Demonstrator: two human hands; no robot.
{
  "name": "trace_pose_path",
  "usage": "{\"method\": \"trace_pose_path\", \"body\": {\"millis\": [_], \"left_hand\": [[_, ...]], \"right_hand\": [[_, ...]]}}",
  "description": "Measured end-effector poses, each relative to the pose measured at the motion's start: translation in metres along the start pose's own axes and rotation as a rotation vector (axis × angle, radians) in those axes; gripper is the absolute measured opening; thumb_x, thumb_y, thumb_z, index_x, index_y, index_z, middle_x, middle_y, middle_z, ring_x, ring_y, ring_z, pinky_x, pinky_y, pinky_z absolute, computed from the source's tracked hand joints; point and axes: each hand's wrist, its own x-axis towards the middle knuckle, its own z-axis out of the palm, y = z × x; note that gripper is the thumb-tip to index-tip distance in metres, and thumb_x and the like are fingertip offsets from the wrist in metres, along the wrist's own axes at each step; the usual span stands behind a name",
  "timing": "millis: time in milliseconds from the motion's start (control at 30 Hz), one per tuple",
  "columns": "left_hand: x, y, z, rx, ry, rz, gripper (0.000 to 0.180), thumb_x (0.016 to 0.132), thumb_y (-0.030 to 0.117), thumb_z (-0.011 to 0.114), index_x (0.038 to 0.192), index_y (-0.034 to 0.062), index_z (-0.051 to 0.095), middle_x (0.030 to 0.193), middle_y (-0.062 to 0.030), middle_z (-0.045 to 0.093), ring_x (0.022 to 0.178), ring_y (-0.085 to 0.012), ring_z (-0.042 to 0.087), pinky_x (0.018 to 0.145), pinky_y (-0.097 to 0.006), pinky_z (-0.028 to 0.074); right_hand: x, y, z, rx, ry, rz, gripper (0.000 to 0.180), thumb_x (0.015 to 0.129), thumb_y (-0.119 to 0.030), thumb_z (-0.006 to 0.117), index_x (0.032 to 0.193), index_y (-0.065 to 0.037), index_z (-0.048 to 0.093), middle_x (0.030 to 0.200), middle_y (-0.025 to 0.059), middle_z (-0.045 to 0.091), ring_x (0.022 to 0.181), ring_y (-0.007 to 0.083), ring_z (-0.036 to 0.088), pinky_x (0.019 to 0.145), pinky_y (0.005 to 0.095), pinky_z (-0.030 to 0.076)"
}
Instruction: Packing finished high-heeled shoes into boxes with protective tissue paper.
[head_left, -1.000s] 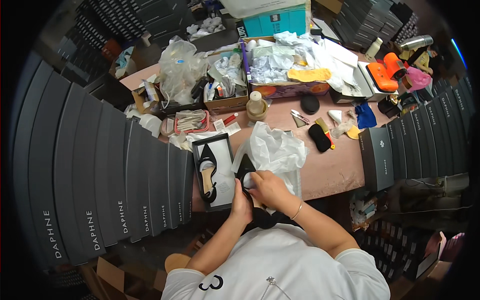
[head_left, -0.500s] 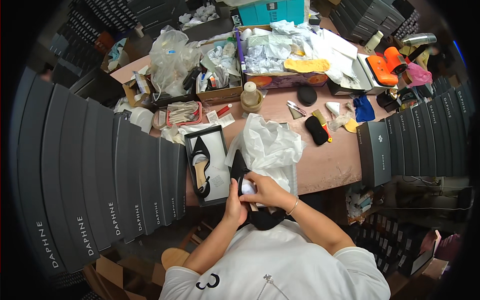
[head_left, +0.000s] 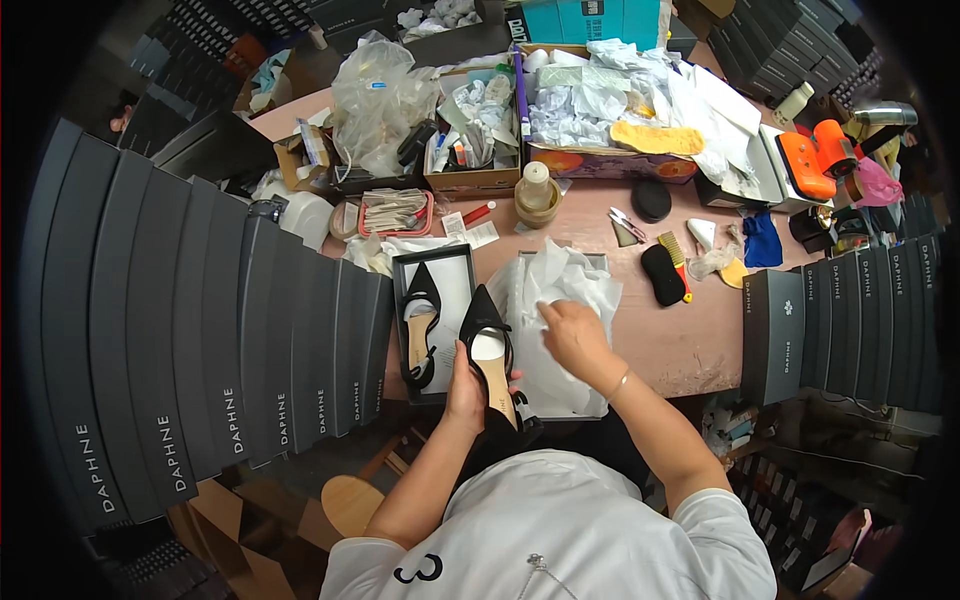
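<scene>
My left hand (head_left: 464, 391) holds a black pointed slingback shoe (head_left: 486, 305) with a beige insole and white stuffing in its toe. The shoe is tilted, toe pointing away from me, above the gap between two boxes. Its mate, another black shoe (head_left: 424, 290), lies in the open dark shoebox (head_left: 462, 262) on the left. Over the white tissue paper (head_left: 575, 275) is my right hand (head_left: 578, 342), its fingers curled and seemingly pinching the paper. The tissue spreads over a second open box or lid (head_left: 597, 402), covering most of it.
Tall stacks of dark shoeboxes stand at the left (head_left: 215, 320) and right (head_left: 860, 300). Behind lie a round black tin (head_left: 651, 200), a yellow-bristled brush (head_left: 672, 255), a black pad (head_left: 662, 277), a glue bottle (head_left: 536, 190) and a carton of crumpled paper (head_left: 600, 160).
My right hand has left the shoe and moved right and away onto the tissue paper, which now lies flatter. The shoe in my left hand now shows its insole. The view has shifted slightly.
</scene>
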Motion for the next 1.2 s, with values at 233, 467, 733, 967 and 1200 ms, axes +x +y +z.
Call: {"method": "trace_pose_path", "body": {"millis": [233, 467, 733, 967, 1200], "left_hand": [[-0.030, -0.013, 0.036, -0.053, 0.071, -0.092, 0.067, 0.093, 0.064, 0.025, 0.129, 0.0100, 0.043, 0.113, -0.0112, 0.059, 0.098, -0.0229, 0.060, 0.067, -0.038, 0.054], [0.000, -0.034, 0.003, 0.128, 0.035, -0.107, 0.065, 0.091, 0.067, 0.029, 0.112, 0.0108, 0.055, 0.088, -0.0049, 0.060, 0.072, -0.0174, 0.058, 0.054, -0.031, 0.050], [-0.022, -0.028, -0.005, 0.042, 0.061, -0.059, 0.083, 0.088, 0.074, 0.017, 0.114, 0.0057, 0.057, 0.091, -0.0093, 0.064, 0.074, -0.0207, 0.062, 0.061, -0.031, 0.052], [-0.014, -0.027, 0.000, 0.019, 0.027, 0.034, 0.084, 0.086, 0.076, 0.020, 0.123, 0.0066, 0.050, 0.108, -0.0118, 0.057, 0.095, -0.0249, 0.057, 0.083, -0.037, 0.048], [-0.041, -0.029, 0.033, -0.074, 0.125, 0.013, 0.072, 0.093, 0.065, 0.025, 0.139, 0.0105, 0.032, 0.133, -0.0093, 0.045, 0.121, -0.0244, 0.048, 0.096, -0.040, 0.045]], "right_hand": [[-0.012, -0.035, 0.018, -0.098, 0.046, -0.384, 0.012, 0.074, -0.018, 0.062, 0.079, -0.010, 0.055, 0.071, 0.0026, 0.053, 0.067, 0.0201, 0.058, 0.064, 0.0323, 0.045], [-0.041, -0.047, -0.016, 0.075, 0.106, -0.333, 0.013, 0.068, -0.009, 0.066, 0.075, -0.009, 0.054, 0.070, 0.0048, 0.051, 0.066, 0.0214, 0.057, 0.057, 0.0340, 0.048], [-0.074, -0.056, -0.042, 0.122, 0.167, -0.172, 0.020, 0.066, -0.005, 0.069, 0.084, -0.006, 0.060, 0.073, 0.0084, 0.054, 0.067, 0.0265, 0.057, 0.062, 0.0364, 0.049], [-0.037, -0.096, -0.043, 0.875, -0.248, 0.169, 0.038, 0.091, -0.025, 0.055, 0.112, 0.007, 0.053, 0.107, 0.0263, 0.057, 0.100, 0.0418, 0.054, 0.088, 0.0413, 0.043], [-0.011, -0.082, 0.068, 0.611, -0.207, 0.291, 0.070, 0.096, -0.053, 0.030, 0.088, 0.013, 0.053, 0.086, 0.0309, 0.053, 0.085, 0.0445, 0.050, 0.090, 0.0512, 0.034]]}}
